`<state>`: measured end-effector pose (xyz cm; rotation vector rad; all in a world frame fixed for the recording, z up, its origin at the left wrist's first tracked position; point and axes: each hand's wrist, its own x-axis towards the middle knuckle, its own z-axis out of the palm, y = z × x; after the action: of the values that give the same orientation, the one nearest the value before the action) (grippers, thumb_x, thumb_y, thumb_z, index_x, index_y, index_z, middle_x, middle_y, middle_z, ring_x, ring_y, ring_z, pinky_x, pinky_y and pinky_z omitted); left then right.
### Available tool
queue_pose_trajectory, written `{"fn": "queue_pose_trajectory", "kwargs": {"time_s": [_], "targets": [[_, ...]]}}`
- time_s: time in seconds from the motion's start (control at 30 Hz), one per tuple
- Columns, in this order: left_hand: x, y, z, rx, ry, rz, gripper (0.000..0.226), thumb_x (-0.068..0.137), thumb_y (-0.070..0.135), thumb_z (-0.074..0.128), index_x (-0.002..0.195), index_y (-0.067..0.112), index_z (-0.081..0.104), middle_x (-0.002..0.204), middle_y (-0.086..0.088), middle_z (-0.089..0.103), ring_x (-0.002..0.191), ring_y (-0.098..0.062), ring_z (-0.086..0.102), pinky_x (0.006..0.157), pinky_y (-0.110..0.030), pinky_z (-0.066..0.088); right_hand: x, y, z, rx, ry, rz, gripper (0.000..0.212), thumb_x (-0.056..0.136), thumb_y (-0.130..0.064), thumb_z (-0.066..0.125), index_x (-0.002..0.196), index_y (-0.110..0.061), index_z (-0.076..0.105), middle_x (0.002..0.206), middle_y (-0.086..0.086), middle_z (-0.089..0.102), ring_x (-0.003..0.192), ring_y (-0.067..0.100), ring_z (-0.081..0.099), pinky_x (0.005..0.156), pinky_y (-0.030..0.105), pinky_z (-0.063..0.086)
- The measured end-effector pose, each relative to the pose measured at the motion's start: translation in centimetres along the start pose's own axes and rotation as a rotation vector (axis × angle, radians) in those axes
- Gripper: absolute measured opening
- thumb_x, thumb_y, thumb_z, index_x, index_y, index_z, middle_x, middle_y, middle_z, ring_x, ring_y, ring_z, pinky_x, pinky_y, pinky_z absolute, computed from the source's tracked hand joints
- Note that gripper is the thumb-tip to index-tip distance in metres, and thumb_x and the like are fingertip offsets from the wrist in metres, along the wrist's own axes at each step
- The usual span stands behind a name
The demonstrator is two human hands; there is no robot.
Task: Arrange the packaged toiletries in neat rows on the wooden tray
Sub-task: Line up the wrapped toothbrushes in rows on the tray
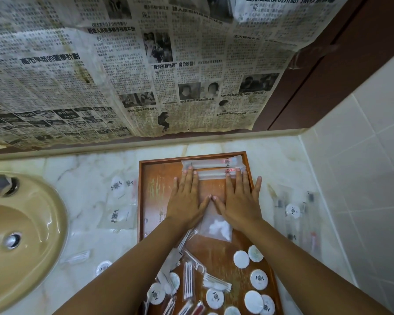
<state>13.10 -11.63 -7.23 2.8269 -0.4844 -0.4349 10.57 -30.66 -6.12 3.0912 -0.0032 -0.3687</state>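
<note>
**Toiletries part sorted on the wooden tray (143, 201)**

Closest to me, the near end of the tray held a loose jumble. Round white packets (258, 279) with a dark emblem lay scattered on the right side, a few overlapping. Cotton swab packets (188, 280) and floss picks (216, 284) were heaped at odd angles on the left side. Both my forearms reached over this clutter.

Farther in, a clear bag (218, 226) with something white inside lay on the tray between my wrists, and its far edge ran under my palms.

My left hand (187, 198) and my right hand (239, 198) lay palm down on the tray. The fingers were straight and slightly spread, and the two thumb tips touched each other. Neither hand was curled round anything. My fingertips pressed on the nearer long packet (214, 174), which lay crosswise near the tray's far end. The farther long packet (210, 163) lay just beside it and close to the far rim, a little tilted.

The tray sat on a pale marble bench (82, 169). More clear packets (117, 186) lay on the bench to the left of the tray. Long clear packets (313, 223) and one round white one (292, 210) lay to the right. A beige sink (37, 219) with a metal drain (12, 240) filled the left edge of my view.

Beyond the bench, sheets of newspaper (123, 76) hung across the wall. A dark brown frame (316, 64) ran beside them, and white tiles (373, 144) covered the wall on the right.
</note>
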Motion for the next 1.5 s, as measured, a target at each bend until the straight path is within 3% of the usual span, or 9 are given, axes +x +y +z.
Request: {"fn": "queue_pose_trajectory", "kwargs": {"time_s": [0.43,0.53,0.63,0.73,0.93,1.03,1.3,1.4,1.5], "targets": [[2.1,-1.1,-1.6,-0.034,0.008,0.042,0.076,0.099,0.057,0.0,0.162,0.015,-0.007,0.169,-0.005,-0.017,0.154,-0.018,-0.022,0.126,-0.047,-0.008,3.0,-0.3,-0.9,0.215,-0.011,-0.079,0.079,0.104,-0.06,0.019,0.162,-0.011,-0.002,0.17,0.009,-0.008,0.156,0.023,-0.015,0.127,0.044,-0.006],[2.0,-2.0,-1.6,0.006,0.15,0.063,0.064,0.106,0.045,0.014,0.161,0.013,0.019,0.169,-0.009,0.015,0.157,-0.023,0.004,0.125,-0.055,0.001,3.1,-0.3,-0.9,0.26,0.023,-0.059,0.07,0.107,-0.049,0.027,0.163,-0.011,0.009,0.171,0.009,0.002,0.157,0.026,-0.006,0.128,0.044,0.003],[2.4,-2.8,-1.8,0.02,0.329,0.006,0.048,0.105,0.04,0.042,0.146,0.017,0.053,0.151,-0.005,0.052,0.144,-0.028,0.04,0.119,-0.068,0.013,3.0,-0.1,-1.4,0.293,0.166,-0.051,0.057,0.102,-0.024,0.056,0.155,-0.01,0.038,0.164,0.014,0.029,0.153,0.035,0.023,0.116,0.046,0.036],[3.0,-2.9,-2.1,0.009,0.384,-0.053,0.041,0.098,0.042,0.061,0.133,0.02,0.065,0.137,-0.001,0.063,0.13,-0.027,0.052,0.115,-0.071,0.018,3.5,0.6,-0.8,0.376,0.268,-0.059,0.037,0.1,-0.019,0.06,0.136,-0.01,0.061,0.145,0.012,0.053,0.136,0.031,0.048,0.107,0.038,0.045],[3.1,-3.1,-2.0,-0.035,0.47,-0.112,0.031,0.093,0.048,0.067,0.106,0.021,0.074,0.106,0.0,0.07,0.104,-0.026,0.058,0.107,-0.063,0.033,4.1,0.7,0.5,0.475,0.258,-0.074,0.025,0.099,-0.021,0.064,0.122,-0.017,0.071,0.126,0.0,0.063,0.116,0.013,0.054,0.099,0.026,0.048],[2.8,-3.3,-1.5,-0.015,0.476,-0.111,0.032,0.094,0.05,0.064,0.098,0.02,0.075,0.097,0.0,0.073,0.096,-0.028,0.061,0.104,-0.059,0.036,3.7,0.7,0.6,0.367,0.329,-0.174,0.029,0.087,-0.007,0.077,0.116,-0.008,0.076,0.12,0.011,0.069,0.112,0.031,0.064,0.09,0.039,0.06],[2.4,-3.6,-1.0,-0.027,0.465,-0.128,0.043,0.098,0.054,0.05,0.117,0.021,0.069,0.111,-0.001,0.069,0.107,-0.027,0.059,0.11,-0.056,0.031,3.3,0.5,-0.4,0.38,0.343,-0.139,0.028,0.09,-0.012,0.074,0.117,-0.009,0.076,0.123,0.012,0.068,0.114,0.031,0.062,0.089,0.044,0.06],[2.1,-3.0,-1.3,0.037,0.447,-0.036,0.059,0.103,0.049,0.045,0.149,0.013,0.046,0.145,-0.009,0.054,0.138,-0.029,0.045,0.12,-0.061,0.017,3.0,0.3,-0.7,0.356,0.359,-0.144,0.043,0.099,-0.032,0.057,0.138,-0.013,0.061,0.148,0.011,0.051,0.139,0.031,0.043,0.112,0.047,0.044],[1.8,-2.6,-1.1,0.122,0.287,0.065,0.07,0.106,0.053,0.021,0.163,0.012,0.01,0.17,-0.007,0.007,0.157,-0.023,-0.003,0.123,-0.062,0.001,2.9,-0.1,-0.8,0.322,0.205,-0.188,0.069,0.104,-0.055,0.032,0.161,-0.018,0.024,0.171,0.006,0.009,0.158,0.026,0.0,0.126,0.045,0.009]]}}
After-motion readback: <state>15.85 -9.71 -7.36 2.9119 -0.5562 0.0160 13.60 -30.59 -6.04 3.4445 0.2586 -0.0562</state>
